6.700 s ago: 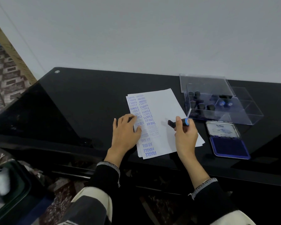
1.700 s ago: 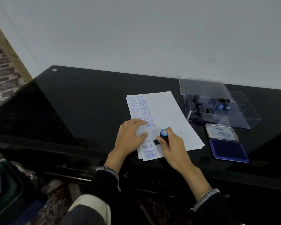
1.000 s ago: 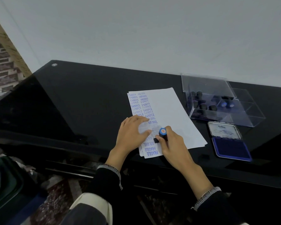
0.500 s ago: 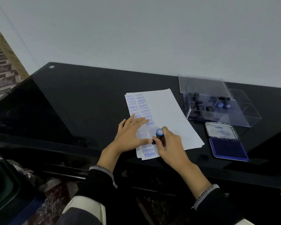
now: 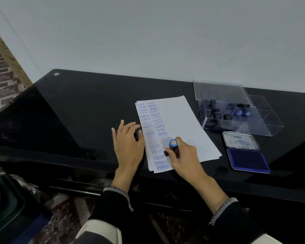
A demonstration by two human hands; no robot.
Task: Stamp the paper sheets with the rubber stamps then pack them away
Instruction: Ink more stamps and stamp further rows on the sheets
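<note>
Since half a second ago our left hand (image 5: 128,147) has slid off the paper sheets (image 5: 180,124), fingers spread. Our right hand (image 5: 185,158) grips the stamp (image 5: 173,147) upright on them. Farther right: ink pad (image 5: 247,160), clear box (image 5: 236,115).

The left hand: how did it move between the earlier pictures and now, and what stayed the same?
The left hand slid left off the paper sheets, its fingers now spread over the black table. The right hand still grips the rubber stamp on the sheet. Ink pad and clear box stayed.
</note>
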